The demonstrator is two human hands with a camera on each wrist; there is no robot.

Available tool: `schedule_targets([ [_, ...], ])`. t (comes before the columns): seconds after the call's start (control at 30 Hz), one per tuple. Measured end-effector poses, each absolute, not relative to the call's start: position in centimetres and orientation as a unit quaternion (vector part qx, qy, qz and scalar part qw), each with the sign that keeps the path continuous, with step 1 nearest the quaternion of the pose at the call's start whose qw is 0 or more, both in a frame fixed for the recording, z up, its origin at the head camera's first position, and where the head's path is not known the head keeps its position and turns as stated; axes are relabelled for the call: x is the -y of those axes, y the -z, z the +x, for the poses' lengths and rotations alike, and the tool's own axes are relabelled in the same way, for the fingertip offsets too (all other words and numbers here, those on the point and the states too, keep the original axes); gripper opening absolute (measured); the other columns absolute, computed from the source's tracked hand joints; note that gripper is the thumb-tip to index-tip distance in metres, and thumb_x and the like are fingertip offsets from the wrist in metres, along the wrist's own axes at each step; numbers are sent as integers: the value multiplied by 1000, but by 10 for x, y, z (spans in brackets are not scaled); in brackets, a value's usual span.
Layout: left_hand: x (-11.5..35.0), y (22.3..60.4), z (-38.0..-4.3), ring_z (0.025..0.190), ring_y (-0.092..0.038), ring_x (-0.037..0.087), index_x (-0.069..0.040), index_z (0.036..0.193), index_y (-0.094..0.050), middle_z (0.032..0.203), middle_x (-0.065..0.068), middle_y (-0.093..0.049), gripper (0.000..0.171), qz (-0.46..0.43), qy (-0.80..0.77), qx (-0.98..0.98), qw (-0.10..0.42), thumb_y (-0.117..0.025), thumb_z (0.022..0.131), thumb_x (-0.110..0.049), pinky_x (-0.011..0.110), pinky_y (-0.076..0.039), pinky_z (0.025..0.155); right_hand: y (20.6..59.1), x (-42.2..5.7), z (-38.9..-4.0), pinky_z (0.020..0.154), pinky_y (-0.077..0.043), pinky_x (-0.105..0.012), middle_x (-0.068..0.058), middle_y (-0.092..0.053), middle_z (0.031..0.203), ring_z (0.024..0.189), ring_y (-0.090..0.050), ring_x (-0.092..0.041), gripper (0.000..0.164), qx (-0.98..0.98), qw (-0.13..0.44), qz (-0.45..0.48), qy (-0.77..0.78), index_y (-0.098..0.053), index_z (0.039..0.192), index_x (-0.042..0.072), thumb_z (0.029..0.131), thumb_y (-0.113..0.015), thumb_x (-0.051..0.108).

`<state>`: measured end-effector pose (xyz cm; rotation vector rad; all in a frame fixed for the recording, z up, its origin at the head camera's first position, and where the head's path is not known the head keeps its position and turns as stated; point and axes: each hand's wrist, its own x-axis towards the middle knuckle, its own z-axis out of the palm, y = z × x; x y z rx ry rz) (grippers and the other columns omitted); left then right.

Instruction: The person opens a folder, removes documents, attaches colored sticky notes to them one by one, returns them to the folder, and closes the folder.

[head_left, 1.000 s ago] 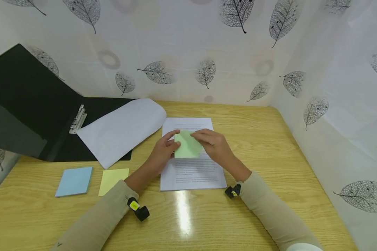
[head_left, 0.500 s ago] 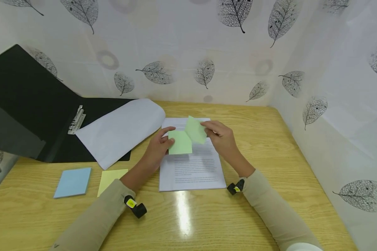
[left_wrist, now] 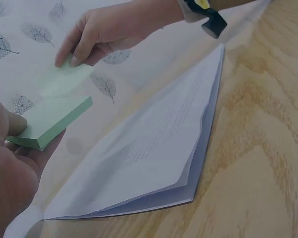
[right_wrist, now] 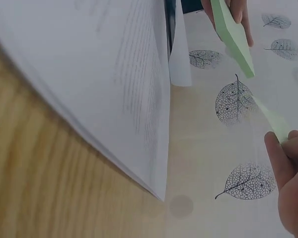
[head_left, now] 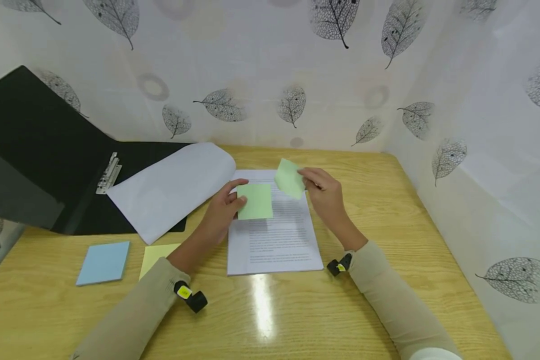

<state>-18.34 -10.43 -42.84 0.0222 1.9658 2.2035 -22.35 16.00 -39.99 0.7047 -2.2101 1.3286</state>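
My left hand (head_left: 222,210) grips a thick pad of green sticky notes (head_left: 256,202), thumb on top and fingers beneath; its block shape shows in the left wrist view (left_wrist: 54,119). Between thumb and fingertips my right hand (head_left: 326,200) pinches a single green sticky note (head_left: 290,179), apart from the pad and slightly curled. Both hands are above a stack of printed pages (head_left: 281,245) lying on the table. In the right wrist view the thin note (right_wrist: 273,119) is seen nearly edge-on.
An open black clip folder (head_left: 153,155) with a metal clip (head_left: 109,173) and folded-over white sheets (head_left: 180,187) lies at left. Nearer are a blue sticky-note pad (head_left: 102,263) and a yellow one (head_left: 157,255), partly behind the left sleeve. A leaf-patterned curtain (head_left: 252,65) stands behind the wooden table (head_left: 369,300).
The right hand has peeled the top green note off the pad and moved it up and right. The left hand has shifted slightly left with the pad.
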Motion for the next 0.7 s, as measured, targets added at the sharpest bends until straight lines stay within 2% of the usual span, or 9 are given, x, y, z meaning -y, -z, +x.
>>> schedule_targets([
  [0.13,116,421,-176,94,-56,19,-32,144,-50,116,10,-63,43,16,-714,-695,83,-54,105,-15,27,-47,74,398,-163,-224,71,-53,-11,-18,-71,116,90,-70,-33,22,798,203,230,-519,-75,113,-3,93,-65,-8],
  [0.23,131,410,-164,100,-58,17,-33,152,-39,123,9,-62,49,25,-691,-718,82,-52,106,-18,25,-49,80,393,-166,-223,74,-56,-15,-15,-71,118,96,-70,-24,22,798,181,211,-534,-75,114,-1,96,-64,-4],
  [0.27,138,407,-159,94,-58,15,-32,154,-36,123,9,-61,51,26,-683,-726,80,-51,107,-19,24,-48,77,392,-167,-223,75,-56,-16,-14,-71,118,95,-70,-20,22,799,177,207,-537,-75,115,0,96,-64,-2],
  [0.37,161,400,-142,89,-60,8,-19,156,-30,129,13,-59,52,17,-675,-734,70,-50,107,-20,20,-50,74,388,-171,-222,76,-58,-20,-11,-71,118,94,-68,-9,22,799,169,203,-541,-75,116,4,97,-64,1],
  [0.43,178,399,-128,88,-60,3,-10,153,-31,132,17,-57,50,16,-667,-743,56,-50,107,-22,19,-51,73,385,-173,-221,78,-58,-22,-11,-70,119,95,-67,-6,22,800,163,198,-542,-75,116,4,98,-64,2],
  [0.47,187,399,-121,90,-60,2,-7,151,-33,134,19,-56,50,14,-659,-750,49,-50,107,-23,18,-52,75,384,-174,-220,78,-58,-23,-10,-70,120,96,-66,-6,23,803,157,193,-542,-75,118,4,98,-63,2],
  [0.5,197,399,-113,99,-62,1,-5,150,-34,139,18,-54,49,11,-653,-757,41,-51,107,-24,18,-53,80,383,-175,-219,79,-58,-22,-10,-69,121,97,-66,-5,23,805,152,190,-541,-74,118,4,98,-63,2],
  [0.57,216,399,-98,107,-62,0,-7,149,-38,143,12,-53,51,1,-623,-782,17,-53,106,-29,17,-54,83,383,-177,-217,80,-58,-21,-10,-68,123,98,-65,-4,23,810,143,183,-538,-74,119,5,99,-63,4],
  [0.7,256,398,-73,105,-59,-2,-16,151,-47,135,-5,-56,51,-53,-562,-824,-41,-58,104,-32,12,-53,78,385,-184,-214,78,-56,-17,-10,-68,123,97,-65,-4,24,818,137,186,-528,-73,121,6,100,-63,6],
])
